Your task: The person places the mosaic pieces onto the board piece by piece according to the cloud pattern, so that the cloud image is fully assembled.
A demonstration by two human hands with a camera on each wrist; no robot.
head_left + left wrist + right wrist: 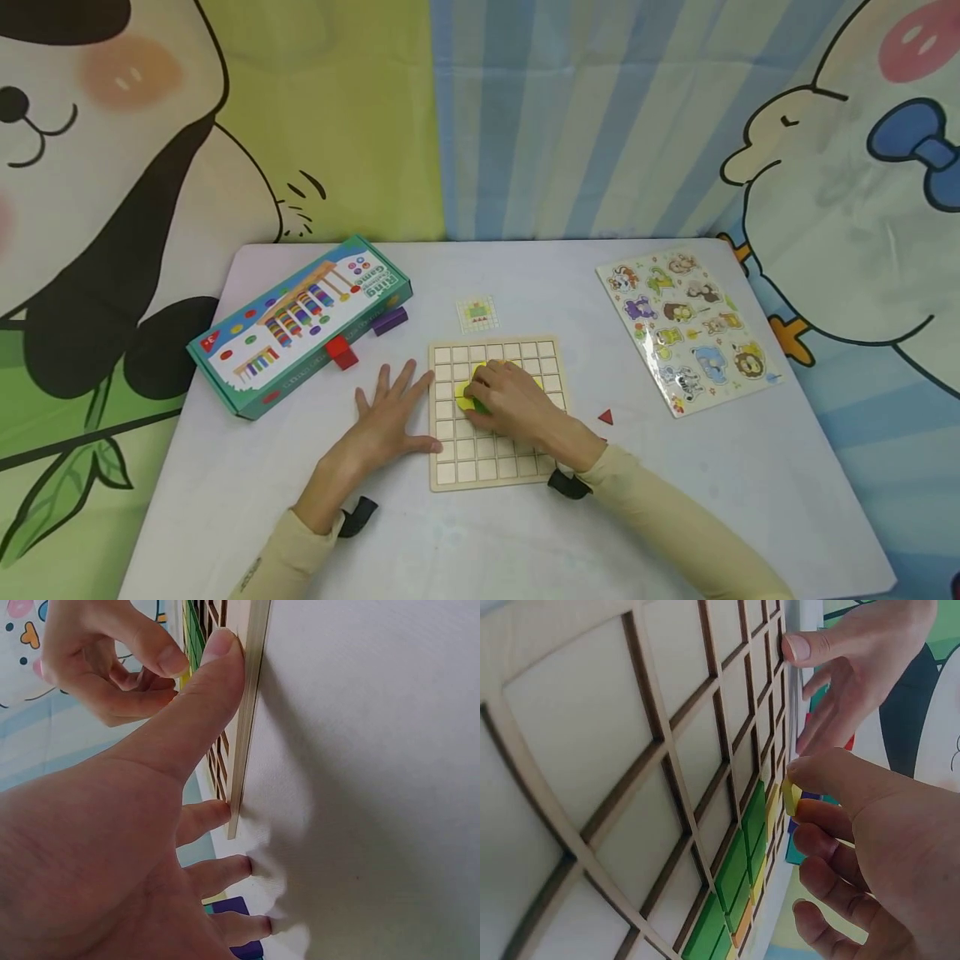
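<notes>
A wooden grid board (467, 473) lies on the white table. My right hand (513, 404) is over its middle, and thumb and index finger pinch a small yellow tile (790, 796), the other fingers loosely bent. Green tiles (735, 877) sit in the grid cells below, with yellow and orange ones beside them, partly hidden by this hand in the head view. My left hand (386, 425) is spread at the board's left side. Its thumb (217, 656) rests on the board's edge, while other fingertips touch the table.
Behind the board lies a small pattern card (477, 314). A green game box (300, 329) stands at the left, with a red block (342, 352) and a purple block (390, 322) against it. At right are a red triangle (606, 417) and an animal sticker sheet (686, 333).
</notes>
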